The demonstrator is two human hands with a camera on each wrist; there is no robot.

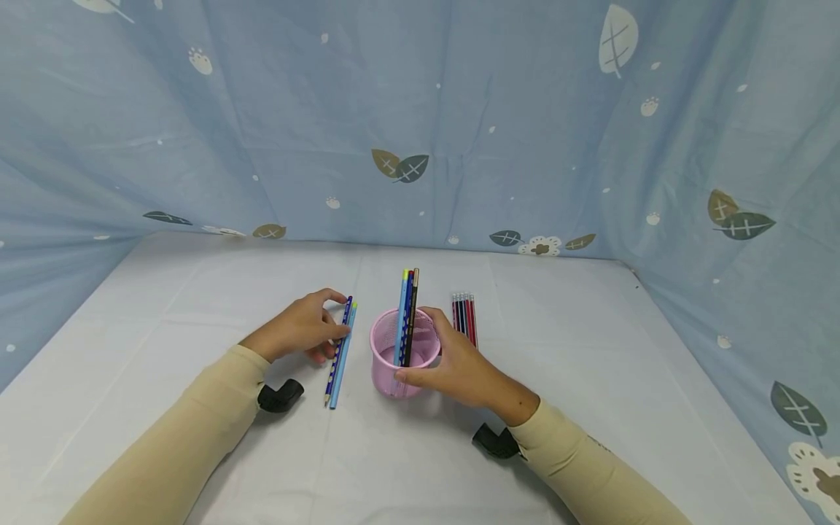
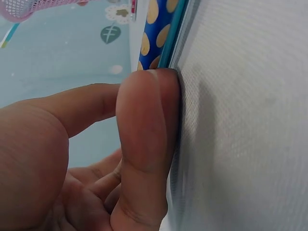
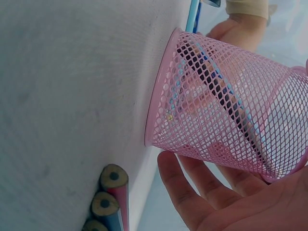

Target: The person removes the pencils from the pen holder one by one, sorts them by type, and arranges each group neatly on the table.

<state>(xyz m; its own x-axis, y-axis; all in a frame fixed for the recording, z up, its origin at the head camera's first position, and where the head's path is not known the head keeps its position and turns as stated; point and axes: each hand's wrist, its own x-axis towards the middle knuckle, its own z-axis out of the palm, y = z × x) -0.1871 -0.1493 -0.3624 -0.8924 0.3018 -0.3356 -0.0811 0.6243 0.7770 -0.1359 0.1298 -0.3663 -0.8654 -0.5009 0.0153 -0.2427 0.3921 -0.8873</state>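
Observation:
My right hand point(image 1: 462, 368) grips a pink mesh pencil cup point(image 1: 383, 375) that stands upright on the table, the thumb at its near rim and the fingers round the far side. Leaning inside are a light blue pencil point(image 1: 401, 313), a dark blue dotted pencil point(image 1: 407, 321) and a black pencil point(image 1: 413, 310). To the left, my left hand point(image 1: 298, 326) pinches at another dark blue dotted pencil point(image 1: 333, 372), which lies against a second light blue pencil point(image 1: 341, 372). In the left wrist view the thumb point(image 2: 139, 120) covers part of both.
Several red and dark pencils point(image 1: 464, 313) lie side by side just beyond my right hand; their sharpened tips point(image 3: 114, 176) show in the right wrist view. A white cloth point(image 1: 558, 328) covers the table. Behind it hangs a blue leaf-patterned curtain point(image 1: 295, 95).

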